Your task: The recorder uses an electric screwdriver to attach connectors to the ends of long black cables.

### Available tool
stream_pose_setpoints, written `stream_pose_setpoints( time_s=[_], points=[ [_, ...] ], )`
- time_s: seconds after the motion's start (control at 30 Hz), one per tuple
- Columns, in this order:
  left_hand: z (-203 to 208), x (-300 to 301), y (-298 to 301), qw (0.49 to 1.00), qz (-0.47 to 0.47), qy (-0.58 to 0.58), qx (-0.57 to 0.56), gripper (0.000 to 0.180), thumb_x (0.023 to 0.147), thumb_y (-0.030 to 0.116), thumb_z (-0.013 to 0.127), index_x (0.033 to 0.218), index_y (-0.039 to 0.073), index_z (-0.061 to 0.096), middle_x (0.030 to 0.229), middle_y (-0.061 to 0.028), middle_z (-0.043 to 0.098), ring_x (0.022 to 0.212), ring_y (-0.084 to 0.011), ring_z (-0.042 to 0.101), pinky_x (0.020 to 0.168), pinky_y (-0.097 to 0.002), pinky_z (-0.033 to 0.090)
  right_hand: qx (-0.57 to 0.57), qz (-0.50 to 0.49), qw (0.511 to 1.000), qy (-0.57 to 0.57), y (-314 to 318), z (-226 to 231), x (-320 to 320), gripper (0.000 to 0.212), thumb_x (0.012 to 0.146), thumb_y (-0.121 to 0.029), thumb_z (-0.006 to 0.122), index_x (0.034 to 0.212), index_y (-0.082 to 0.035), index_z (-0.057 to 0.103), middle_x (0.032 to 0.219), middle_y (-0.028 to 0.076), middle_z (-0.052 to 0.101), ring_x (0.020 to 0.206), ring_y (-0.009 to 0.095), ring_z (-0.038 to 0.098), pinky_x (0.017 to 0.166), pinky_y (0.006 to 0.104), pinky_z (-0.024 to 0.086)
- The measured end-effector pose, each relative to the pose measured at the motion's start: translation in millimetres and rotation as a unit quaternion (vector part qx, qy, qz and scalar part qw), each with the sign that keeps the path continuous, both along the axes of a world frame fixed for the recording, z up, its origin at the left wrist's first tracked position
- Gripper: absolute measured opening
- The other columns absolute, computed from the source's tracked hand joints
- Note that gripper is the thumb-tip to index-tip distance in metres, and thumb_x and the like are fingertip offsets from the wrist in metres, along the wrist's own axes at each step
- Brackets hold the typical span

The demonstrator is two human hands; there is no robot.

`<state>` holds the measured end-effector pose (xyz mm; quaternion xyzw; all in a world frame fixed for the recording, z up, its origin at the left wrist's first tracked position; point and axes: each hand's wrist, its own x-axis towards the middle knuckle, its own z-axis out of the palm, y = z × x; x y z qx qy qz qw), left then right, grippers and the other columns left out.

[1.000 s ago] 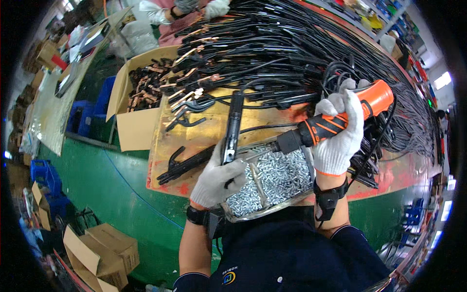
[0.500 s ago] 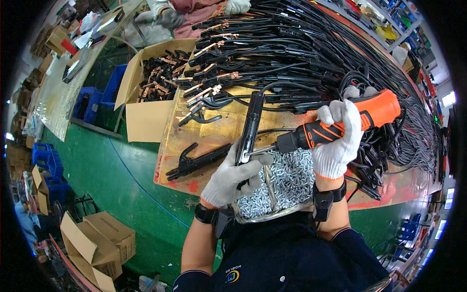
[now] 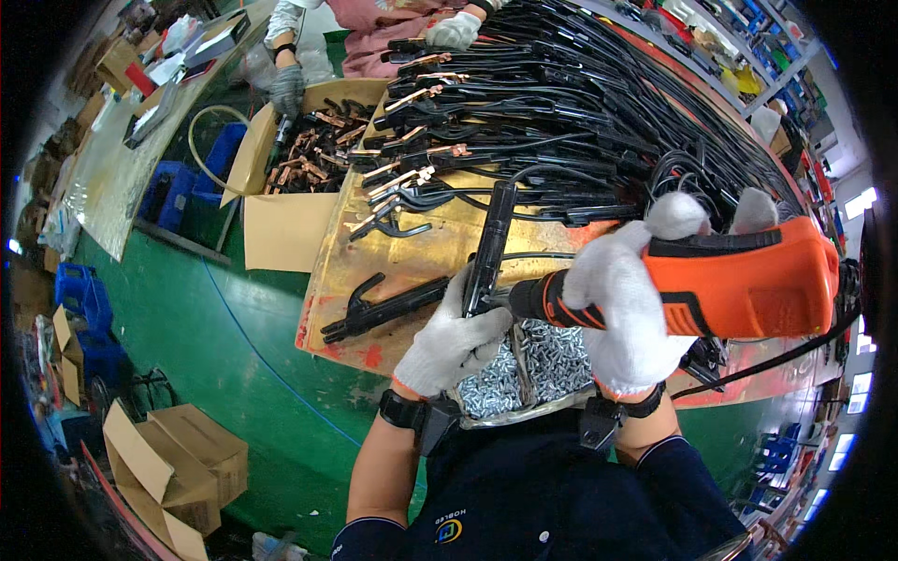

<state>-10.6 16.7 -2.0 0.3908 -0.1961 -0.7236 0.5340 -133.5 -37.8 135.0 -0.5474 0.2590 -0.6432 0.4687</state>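
Observation:
My left hand (image 3: 444,346), in a white glove, is closed around the lower end of a black tubular handle (image 3: 492,234), which stands nearly upright over the table. In my right hand (image 3: 622,304), also gloved, is an orange and black electric screwdriver (image 3: 748,285). Its nose points left and meets the lower end of the handle beside my left fingers; the bit is hidden there. Small silver screws (image 3: 559,360) fill a clear-lined tray (image 3: 528,413) below my hands. Left of my left hand lies a black welding electrode holder (image 3: 393,309) with a curved lever.
Rows of black cables and electrode holders (image 3: 561,122) with copper jaws cover the far table (image 3: 351,266). A cardboard box (image 3: 292,232) of copper-jawed parts stands at the left. Another person's gloved hands (image 3: 455,31) work beyond. Open cartons (image 3: 201,467) sit on the green floor.
The screwdriver has swung more level and nearer, its nose now against the handle where the bit showed before. The other person's grey-gloved hand has moved down to the cardboard box.

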Motion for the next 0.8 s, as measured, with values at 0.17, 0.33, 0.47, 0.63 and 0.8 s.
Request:
stream_pose_setpoints(
  time_s=[0.17,0.33,0.47,0.63,0.8],
  points=[
    [-6,3,-1,0.999,0.014,-0.039,-0.020,0.079,0.086,0.011,0.070,0.147,-0.005,0.023,0.074,-0.0014,0.051,0.050,-0.0060,0.047,0.042,-0.0217,0.036,-0.013,0.010,0.996,0.089,1,-12,6,0.031,0.090,0.002,0.060,0.115,-0.006,0.045,0.074,0.007,0.058,0.061,0.017,0.059,0.059,0.0310,0.050],
    [5,-2,-2,0.997,0.030,-0.068,0.019,0.076,0.085,0.011,0.073,0.145,-0.004,0.029,0.080,-0.0033,0.056,0.052,-0.0061,0.049,0.042,-0.0223,0.037,-0.008,-0.025,0.991,0.129,-3,-10,13,0.031,0.088,0.004,0.061,0.111,-0.007,0.043,0.077,0.007,0.058,0.061,0.016,0.059,0.059,0.0307,0.051],
    [-5,-3,2,0.998,0.018,-0.050,0.021,0.076,0.084,0.011,0.073,0.144,-0.005,0.029,0.085,-0.0044,0.058,0.052,-0.0063,0.049,0.043,-0.0221,0.037,-0.032,-0.012,0.988,0.153,-4,-16,9,0.036,0.086,0.006,0.060,0.113,-0.008,0.042,0.083,0.007,0.057,0.063,0.016,0.060,0.059,0.0309,0.051],
    [-3,0,-1,0.998,0.026,-0.061,-0.011,0.075,0.084,0.009,0.072,0.144,-0.006,0.029,0.079,-0.0018,0.055,0.052,-0.0057,0.048,0.043,-0.0219,0.036,-0.055,-0.002,0.984,0.171,-9,-21,5,0.042,0.084,0.009,0.059,0.117,-0.009,0.040,0.090,0.007,0.056,0.064,0.017,0.061,0.059,0.0312,0.052],
    [9,9,-5,0.999,-0.003,0.034,0.022,0.068,0.086,0.006,0.069,0.142,-0.003,0.032,0.075,0.0004,0.053,0.051,-0.0052,0.047,0.042,-0.0208,0.034,-0.106,0.005,0.978,0.180,-19,-24,-2,0.048,0.082,0.011,0.057,0.121,-0.011,0.038,0.098,0.008,0.055,0.066,0.017,0.062,0.059,0.0315,0.053]
  ],
)
